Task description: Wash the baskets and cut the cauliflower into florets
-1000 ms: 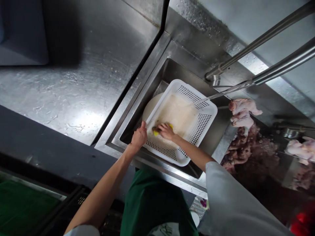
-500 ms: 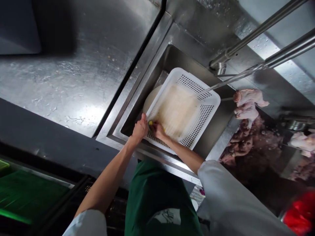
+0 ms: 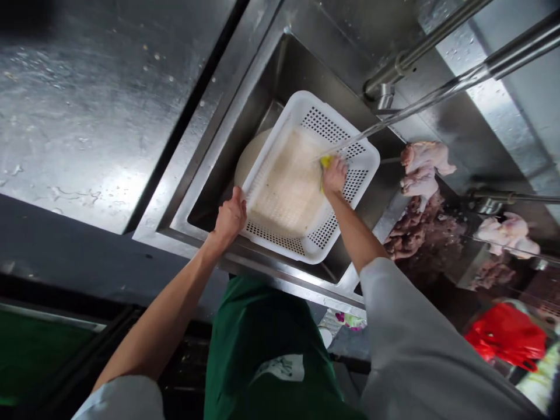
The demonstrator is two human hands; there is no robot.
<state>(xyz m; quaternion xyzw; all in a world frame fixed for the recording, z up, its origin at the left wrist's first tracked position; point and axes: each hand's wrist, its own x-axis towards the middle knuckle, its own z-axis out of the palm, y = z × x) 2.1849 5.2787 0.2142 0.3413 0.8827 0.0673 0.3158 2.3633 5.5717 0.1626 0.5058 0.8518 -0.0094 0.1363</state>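
A white perforated plastic basket (image 3: 280,169) sits tilted in the steel sink (image 3: 280,67), over a pale round shape (image 3: 247,154) that it mostly covers. My left hand (image 3: 231,217) is closed on the basket's near-left rim. Inside the basket, by its right wall, my right hand (image 3: 335,175) grips a yellow-and-green sponge (image 3: 325,161). Water (image 3: 376,125) streams from the tap pipe (image 3: 520,49) into the basket close to that hand. Small dark specks lie on the basket's wet bottom.
Right of the sink, raw poultry (image 3: 424,169) lies at the edge of a neighbouring basin holding dark meat (image 3: 420,227). Farther right are another bird (image 3: 507,234) and a red plastic bag (image 3: 505,335). A wet steel counter (image 3: 87,116) extends on the left.
My right hand has moved with the sponge from the basket's near-left corner to its right side, under the stream. My left hand stays on the rim. The view has shifted slightly.
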